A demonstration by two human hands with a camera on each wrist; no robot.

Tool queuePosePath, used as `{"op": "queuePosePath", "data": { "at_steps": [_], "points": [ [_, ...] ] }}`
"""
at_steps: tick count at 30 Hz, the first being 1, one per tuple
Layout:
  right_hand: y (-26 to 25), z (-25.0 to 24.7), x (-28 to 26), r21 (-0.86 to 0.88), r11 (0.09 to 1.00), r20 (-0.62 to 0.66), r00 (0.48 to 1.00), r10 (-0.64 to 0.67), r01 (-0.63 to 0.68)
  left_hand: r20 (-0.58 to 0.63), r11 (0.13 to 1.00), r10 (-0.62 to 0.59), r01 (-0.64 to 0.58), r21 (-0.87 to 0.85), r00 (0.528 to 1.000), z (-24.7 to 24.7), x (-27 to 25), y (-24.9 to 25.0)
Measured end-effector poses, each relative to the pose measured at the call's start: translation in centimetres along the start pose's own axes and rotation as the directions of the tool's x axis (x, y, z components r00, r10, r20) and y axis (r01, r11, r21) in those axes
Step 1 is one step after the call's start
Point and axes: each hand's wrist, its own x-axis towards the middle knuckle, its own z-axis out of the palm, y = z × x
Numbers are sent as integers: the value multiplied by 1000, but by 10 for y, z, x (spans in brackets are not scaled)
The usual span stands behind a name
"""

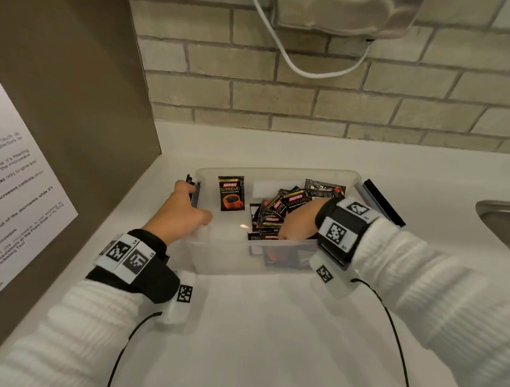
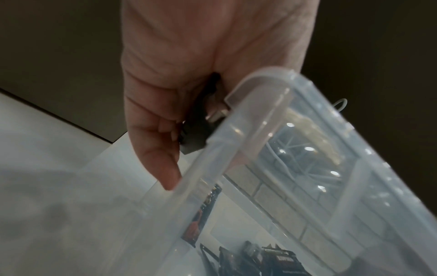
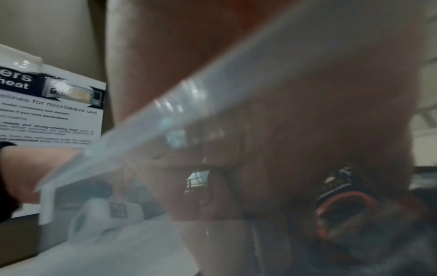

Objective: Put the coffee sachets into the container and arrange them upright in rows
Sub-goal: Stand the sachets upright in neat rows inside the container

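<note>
One upright sachet [image 1: 231, 193] at ten o'clock shows overhead only; left hand [image 2: 189, 78] curls fingers [image 2: 163, 162] round the container [image 1: 278, 173] latch; right hand [image 1: 297, 224] dips into the loose sachets [image 1: 279, 212], finger state unclear.

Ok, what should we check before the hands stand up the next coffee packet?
1. Container held steady: ok, left hand grips its left rim by the black clip.
2. One upright sachet at the back wall to start a row: ok.
3. Other sachets in rows: not ok, a jumbled pile.
4. Right hand reaching the pile: ok.
5. Right hand holding just one sachet: cannot tell, the view is blurred.
</note>
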Motion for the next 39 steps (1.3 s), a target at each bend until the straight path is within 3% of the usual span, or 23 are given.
{"op": "queuePosePath", "data": {
  "at_steps": [4,8,11,13,16,19,22,26,30,32,34,37,39],
  "points": [
    [9,5,-18,222,973,-120,992,-29,55,30,968,42,-49,246,999,-13,2,8],
    [19,7,-29,450,881,-325,946,13,143,4,867,259,-234,440,966,-39,16,31],
    [23,12,-30,640,735,-485,860,161,223,189,725,405,-440,529,894,-45,31,56],
    [24,16,-27,711,652,-559,774,299,263,327,644,372,-495,583,869,-40,41,68],
    [25,25,-17,797,552,-546,685,483,246,441,559,213,-479,677,872,-31,54,76],
    [28,37,-7,832,524,-488,687,538,182,469,567,90,-433,701,879,-28,61,76],
    [26,44,-2,840,505,-492,671,555,198,473,615,38,-394,683,880,-28,63,69],
    [13,32,-6,786,561,-580,621,527,260,465,647,44,-380,661,884,-31,64,62],
    [-3,12,-35,786,551,-532,760,374,280,410,644,88,-365,672,908,-37,62,54],
    [-3,-4,-62,782,554,-513,800,310,286,331,683,118,-319,658,936,-40,61,49],
    [5,-26,-82,699,663,-563,778,278,269,307,736,97,-276,618,947,-43,59,43],
    [16,-68,-87,445,884,-674,704,224,145,298,746,77,-253,616,951,-43,55,41],
    [21,-92,-68,246,967,-694,708,127,67,298,731,81,-260,630,951,-43,51,42]
  ]
}}
